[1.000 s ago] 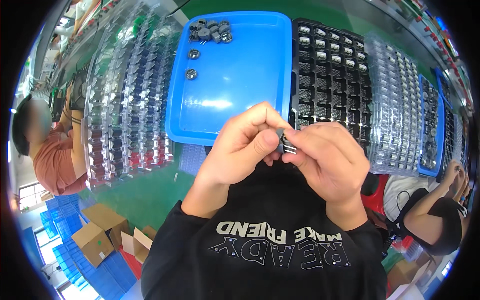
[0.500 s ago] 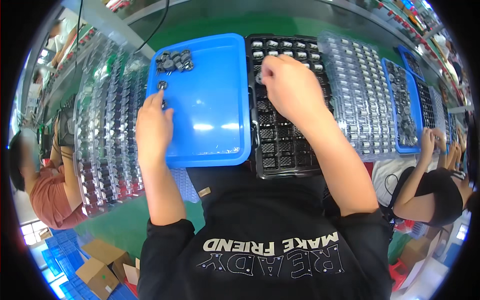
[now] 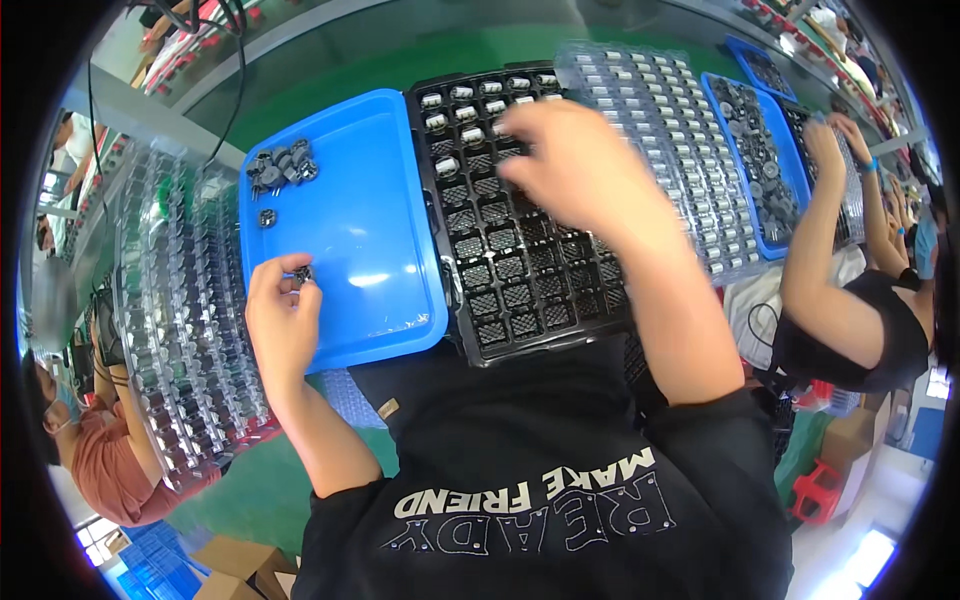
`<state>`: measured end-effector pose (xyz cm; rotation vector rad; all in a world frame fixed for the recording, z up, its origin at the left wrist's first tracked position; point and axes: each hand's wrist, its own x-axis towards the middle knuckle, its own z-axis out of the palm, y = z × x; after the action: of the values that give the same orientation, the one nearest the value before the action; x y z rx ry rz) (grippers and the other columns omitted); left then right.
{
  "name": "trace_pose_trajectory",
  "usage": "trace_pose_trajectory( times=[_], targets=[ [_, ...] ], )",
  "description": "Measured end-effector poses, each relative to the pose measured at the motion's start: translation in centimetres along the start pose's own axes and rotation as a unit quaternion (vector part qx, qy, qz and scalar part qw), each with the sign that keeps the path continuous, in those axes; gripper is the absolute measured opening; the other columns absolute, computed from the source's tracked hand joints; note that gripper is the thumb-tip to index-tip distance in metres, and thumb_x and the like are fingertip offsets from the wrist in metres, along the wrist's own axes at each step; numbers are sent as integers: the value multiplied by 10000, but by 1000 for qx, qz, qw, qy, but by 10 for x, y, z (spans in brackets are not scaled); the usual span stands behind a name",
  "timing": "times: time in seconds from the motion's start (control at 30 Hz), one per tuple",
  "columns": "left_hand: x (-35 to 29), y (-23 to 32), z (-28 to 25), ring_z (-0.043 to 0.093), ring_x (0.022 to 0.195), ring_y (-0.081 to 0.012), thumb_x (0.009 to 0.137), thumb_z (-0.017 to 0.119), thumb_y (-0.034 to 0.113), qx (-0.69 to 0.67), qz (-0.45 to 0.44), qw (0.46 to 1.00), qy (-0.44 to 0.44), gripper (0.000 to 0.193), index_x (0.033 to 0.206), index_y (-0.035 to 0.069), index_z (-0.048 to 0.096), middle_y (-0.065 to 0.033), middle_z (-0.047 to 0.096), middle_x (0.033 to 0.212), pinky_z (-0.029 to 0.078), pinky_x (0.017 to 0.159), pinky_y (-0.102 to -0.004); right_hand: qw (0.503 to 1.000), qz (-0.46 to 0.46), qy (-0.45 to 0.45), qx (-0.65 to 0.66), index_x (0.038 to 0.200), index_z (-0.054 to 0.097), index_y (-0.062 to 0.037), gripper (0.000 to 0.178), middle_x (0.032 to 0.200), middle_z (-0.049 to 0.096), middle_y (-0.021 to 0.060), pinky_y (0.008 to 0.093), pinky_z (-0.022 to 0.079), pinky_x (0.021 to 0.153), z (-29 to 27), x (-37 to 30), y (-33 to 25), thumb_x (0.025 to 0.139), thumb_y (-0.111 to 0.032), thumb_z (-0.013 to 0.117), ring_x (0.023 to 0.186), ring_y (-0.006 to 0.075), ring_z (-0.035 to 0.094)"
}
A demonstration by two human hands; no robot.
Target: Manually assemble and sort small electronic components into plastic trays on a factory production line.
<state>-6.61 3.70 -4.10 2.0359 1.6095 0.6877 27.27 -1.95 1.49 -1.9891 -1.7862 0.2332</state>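
Observation:
My left hand [image 3: 283,318] is over the near left part of a blue tray [image 3: 375,200]. Thumb and forefinger pinch a small dark round component [image 3: 304,273]. Another loose component [image 3: 266,218] lies farther back in the tray, in front of a heap of grey cylindrical components [image 3: 283,167]. Over a black compartment tray [image 3: 480,352], to the right, is my right hand [image 3: 585,165]. Its thumb and fingers are apart, with nothing visible between them. Silvery components fill pockets at the far end; one component [image 3: 446,166] sits in the third row, at the left.
Clear plastic trays with silvery parts [image 3: 665,130] lie to the right. Beyond them stands another blue tray [image 3: 752,150] of grey components, near a co-worker's arms [image 3: 828,165]. Stacked clear trays [image 3: 180,310] stand at left. A black cable [image 3: 240,85] hangs at the upper left.
The whole view has shifted. My left hand has drawn nearer across the blue tray, pinching a component. My right hand has moved rightward from the left column, where a component now sits.

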Motion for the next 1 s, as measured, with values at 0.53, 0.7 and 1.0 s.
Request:
trace_pose_trajectory(
  times=[0.53,0.7,1.0],
  targets=[
    [-26,21,11,645,872,-131,919,715,25,-548,27,835,-37,537,1419,-43,531,-58,603,1182,566,755,-285,984,157,89,-4,984,659,-42,231,896,675,62,321,467,710,-15,-99,99,786,-91,767,798,194,611],
    [-19,28,25,706,968,-219,947,738,159,-578,23,809,-105,451,1312,-49,574,-122,658,1145,606,813,-359,992,122,30,8,1005,654,-50,254,977,635,50,312,430,723,-34,-115,98,768,-49,745,802,194,538],
    [-20,30,23,691,930,-183,932,734,58,-615,26,785,-76,408,1306,-46,609,-100,649,1141,589,839,-335,995,97,15,8,957,652,-44,177,970,586,70,324,428,718,-26,-109,98,800,-33,732,796,210,504]
  ],
)
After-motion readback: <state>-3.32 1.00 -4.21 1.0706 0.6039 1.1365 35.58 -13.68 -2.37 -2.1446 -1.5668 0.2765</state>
